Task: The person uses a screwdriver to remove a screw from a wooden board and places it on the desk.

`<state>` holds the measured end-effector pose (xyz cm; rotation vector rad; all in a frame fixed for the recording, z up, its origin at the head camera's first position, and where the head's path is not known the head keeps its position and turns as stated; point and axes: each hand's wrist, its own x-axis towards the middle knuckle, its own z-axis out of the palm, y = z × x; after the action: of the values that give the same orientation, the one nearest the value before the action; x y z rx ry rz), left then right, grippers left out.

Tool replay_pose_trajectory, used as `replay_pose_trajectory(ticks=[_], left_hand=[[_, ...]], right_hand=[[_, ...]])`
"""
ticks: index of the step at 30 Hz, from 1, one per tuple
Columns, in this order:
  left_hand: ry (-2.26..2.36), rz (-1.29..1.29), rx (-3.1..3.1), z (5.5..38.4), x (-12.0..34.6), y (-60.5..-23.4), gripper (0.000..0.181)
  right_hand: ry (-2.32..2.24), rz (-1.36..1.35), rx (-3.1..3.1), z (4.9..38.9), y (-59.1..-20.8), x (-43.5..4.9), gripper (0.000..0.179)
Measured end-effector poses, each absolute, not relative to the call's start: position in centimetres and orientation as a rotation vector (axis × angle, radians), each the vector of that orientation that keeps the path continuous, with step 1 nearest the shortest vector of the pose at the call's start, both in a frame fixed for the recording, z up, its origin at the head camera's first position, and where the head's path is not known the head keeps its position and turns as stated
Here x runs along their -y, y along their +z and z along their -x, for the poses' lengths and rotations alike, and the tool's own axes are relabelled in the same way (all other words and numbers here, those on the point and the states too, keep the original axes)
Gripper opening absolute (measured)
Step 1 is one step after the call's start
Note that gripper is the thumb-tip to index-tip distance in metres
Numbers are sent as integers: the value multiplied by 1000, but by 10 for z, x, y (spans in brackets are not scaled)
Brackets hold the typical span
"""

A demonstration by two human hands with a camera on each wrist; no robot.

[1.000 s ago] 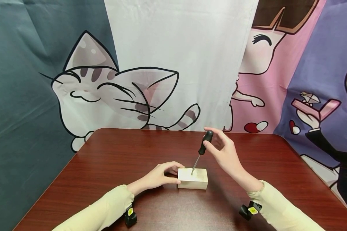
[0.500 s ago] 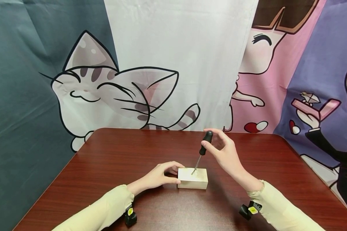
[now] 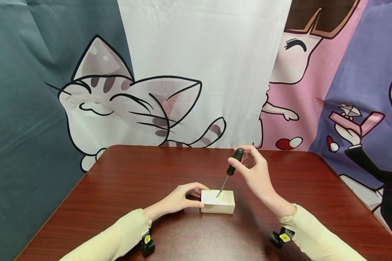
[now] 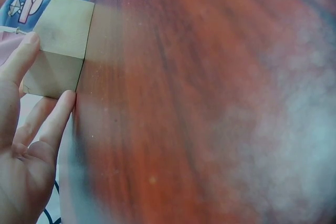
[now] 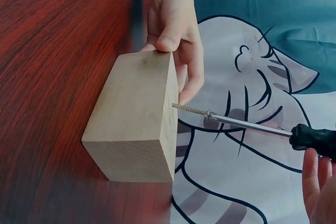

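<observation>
A pale wooden block lies on the table. My left hand grips its left end, thumb on the near side and fingers on the far side. In the left wrist view, fingertips touch the block's edges. My right hand pinches the black handle of a screwdriver, which leans up and to the right over the block. As the right wrist view shows, a threaded screw stands partway out of the block's top, with the screwdriver's tip at its head.
The dark red wooden table spreads around the block. Behind it hangs a cloth backdrop printed with a cartoon cat and figures. Small black cameras are strapped to both wrists.
My right hand has shifted slightly to the right and its fingers have moved on the handle. The screwdriver leans a little further right. My left hand and the block stay put.
</observation>
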<state>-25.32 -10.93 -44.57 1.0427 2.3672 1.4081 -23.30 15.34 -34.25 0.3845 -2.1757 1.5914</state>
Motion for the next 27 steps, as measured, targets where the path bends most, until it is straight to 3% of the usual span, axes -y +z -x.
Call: replay_pose_trajectory(ticks=[15,27], left_hand=[[1416,-1087,-2378,253,110,-448,49],[1433,-1076,-2360,252,109,-445,49]], right_hand=[[1585,-508,2189,228,-337,-167,38],[1372,-386,2282,205,-323,-184,33]])
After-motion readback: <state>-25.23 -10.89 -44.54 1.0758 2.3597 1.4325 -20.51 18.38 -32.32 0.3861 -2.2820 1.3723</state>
